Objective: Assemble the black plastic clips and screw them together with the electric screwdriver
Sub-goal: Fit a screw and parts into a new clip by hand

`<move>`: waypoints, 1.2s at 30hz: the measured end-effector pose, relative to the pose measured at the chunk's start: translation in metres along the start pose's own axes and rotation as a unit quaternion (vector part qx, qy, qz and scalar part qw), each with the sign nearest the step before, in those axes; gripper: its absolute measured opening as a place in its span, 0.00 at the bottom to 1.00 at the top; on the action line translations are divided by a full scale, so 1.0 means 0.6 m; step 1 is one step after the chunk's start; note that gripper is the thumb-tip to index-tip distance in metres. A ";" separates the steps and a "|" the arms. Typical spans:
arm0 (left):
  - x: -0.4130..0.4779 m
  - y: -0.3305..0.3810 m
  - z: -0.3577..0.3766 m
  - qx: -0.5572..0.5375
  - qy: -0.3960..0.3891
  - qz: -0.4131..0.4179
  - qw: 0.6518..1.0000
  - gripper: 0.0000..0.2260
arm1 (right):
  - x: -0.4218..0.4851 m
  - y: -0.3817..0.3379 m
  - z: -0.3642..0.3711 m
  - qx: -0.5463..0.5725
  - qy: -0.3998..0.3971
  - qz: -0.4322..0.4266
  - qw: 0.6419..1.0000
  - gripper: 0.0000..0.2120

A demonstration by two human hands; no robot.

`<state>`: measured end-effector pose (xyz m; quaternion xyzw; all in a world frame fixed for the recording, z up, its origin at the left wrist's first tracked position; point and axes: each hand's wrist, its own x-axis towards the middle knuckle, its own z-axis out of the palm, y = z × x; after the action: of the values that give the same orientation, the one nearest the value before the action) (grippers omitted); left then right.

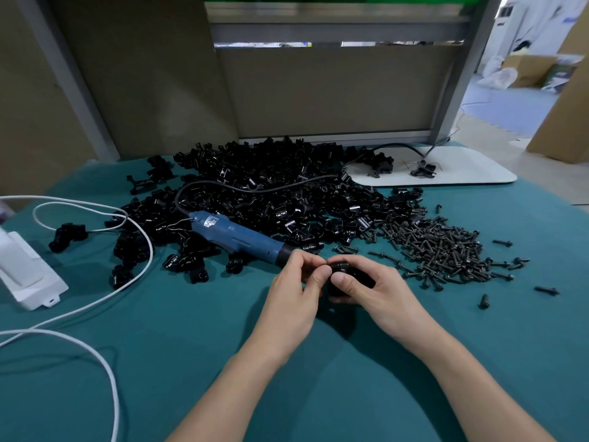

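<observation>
Both hands meet over the green table mat, just in front of the screwdriver's tip. My right hand grips a black plastic clip, thumb pressed on its top. My left hand pinches the same clip from the left with thumb and fingers. The blue electric screwdriver lies on the mat behind my left hand, its black nose hidden partly by my fingers. A big heap of black clips fills the middle of the table. A pile of black screws lies to the right of my hands.
A white power adapter with white cables sits at the left. A white tray with a few assembled clips stands at the back right. Loose screws are scattered right. A partition wall rises behind the table.
</observation>
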<state>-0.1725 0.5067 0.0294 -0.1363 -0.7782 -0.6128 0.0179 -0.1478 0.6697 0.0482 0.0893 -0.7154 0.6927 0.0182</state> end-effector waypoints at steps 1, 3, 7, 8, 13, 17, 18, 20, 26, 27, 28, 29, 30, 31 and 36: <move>0.001 0.001 0.000 -0.011 0.003 0.001 1.000 0.03 | 0.000 0.000 0.001 -0.002 0.000 -0.002 1.000 0.08; 0.002 0.004 -0.002 -0.035 0.002 0.000 0.999 0.04 | 0.000 0.000 0.000 -0.008 0.002 -0.005 1.000 0.08; 0.000 0.010 -0.001 -0.060 0.010 -0.029 0.998 0.07 | 0.001 0.003 -0.004 -0.024 0.009 -0.007 1.000 0.11; 0.000 0.011 -0.001 -0.051 0.010 -0.036 0.998 0.11 | 0.001 0.003 -0.004 -0.021 0.007 -0.008 1.000 0.11; 0.001 0.013 -0.003 -0.018 -0.010 -0.035 0.999 0.14 | 0.000 0.001 -0.003 -0.025 -0.018 -0.004 1.000 0.10; 0.001 0.011 -0.006 -0.029 -0.018 -0.032 0.999 0.10 | 0.000 0.002 -0.004 -0.013 -0.018 0.004 1.000 0.10; 0.001 0.012 -0.007 -0.033 -0.018 -0.029 0.999 0.10 | 0.000 0.002 -0.003 -0.010 -0.018 0.005 1.000 0.10; 0.002 0.012 -0.006 -0.043 -0.019 -0.027 0.999 0.08 | 0.001 0.002 -0.003 -0.004 -0.017 0.008 1.000 0.12; 0.000 0.011 -0.004 -0.044 0.000 -0.011 0.999 0.05 | 0.002 0.002 -0.002 0.012 -0.006 0.019 1.000 0.14; -0.002 0.014 -0.003 -0.040 0.006 -0.002 0.999 0.05 | 0.002 0.001 -0.003 0.022 -0.004 0.019 1.000 0.13; -0.003 0.017 -0.002 -0.034 0.012 0.010 0.999 0.05 | 0.004 -0.001 -0.005 0.044 0.002 0.018 0.999 0.13; -0.006 0.020 -0.001 -0.028 0.016 0.022 0.999 0.05 | 0.005 -0.003 -0.010 0.079 0.016 0.016 0.997 0.12; -0.007 0.022 0.000 -0.014 0.018 0.037 0.999 0.05 | 0.007 -0.007 -0.018 0.127 0.038 0.012 0.991 0.11; -0.006 0.025 0.002 0.011 0.015 0.055 0.998 0.05 | 0.009 -0.013 -0.029 0.186 0.067 0.005 0.980 0.11; 0.059 0.052 0.045 0.337 -0.053 0.195 0.920 0.10 | 0.015 -0.026 -0.096 0.426 0.217 -0.005 0.878 0.17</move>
<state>-0.1954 0.5458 0.0592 -0.3036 -0.8965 -0.2906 0.1405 -0.1601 0.7255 0.0670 -0.0609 -0.3285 0.9325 0.1368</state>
